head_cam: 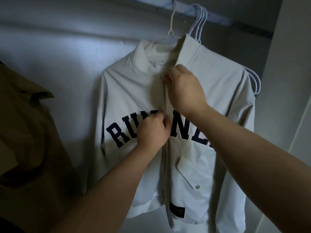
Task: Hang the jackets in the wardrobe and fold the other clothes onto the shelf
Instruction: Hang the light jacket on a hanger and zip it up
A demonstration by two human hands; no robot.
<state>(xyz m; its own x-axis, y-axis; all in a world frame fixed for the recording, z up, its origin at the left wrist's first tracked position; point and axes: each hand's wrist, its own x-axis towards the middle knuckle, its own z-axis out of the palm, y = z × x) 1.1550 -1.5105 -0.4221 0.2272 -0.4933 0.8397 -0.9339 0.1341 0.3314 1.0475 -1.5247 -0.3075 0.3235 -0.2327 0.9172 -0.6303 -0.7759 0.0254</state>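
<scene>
Pinching jacket zip (165, 101), L hand (153, 130) below R hand (185, 91).

The white jacket (210, 101) hangs front-on from a white hanger (171, 23) on the wardrobe rail (217, 18), above the fingers. Its front edges meet from the hem up to the right hand's fingers (168, 78), which pinch just under the ribbed collar. The left hand's fingers (166, 123) pinch at the navy chest lettering. Below them are a snap pocket flap and a dark hem label. A tan coat (25, 115) is well left of the left fingers.
</scene>
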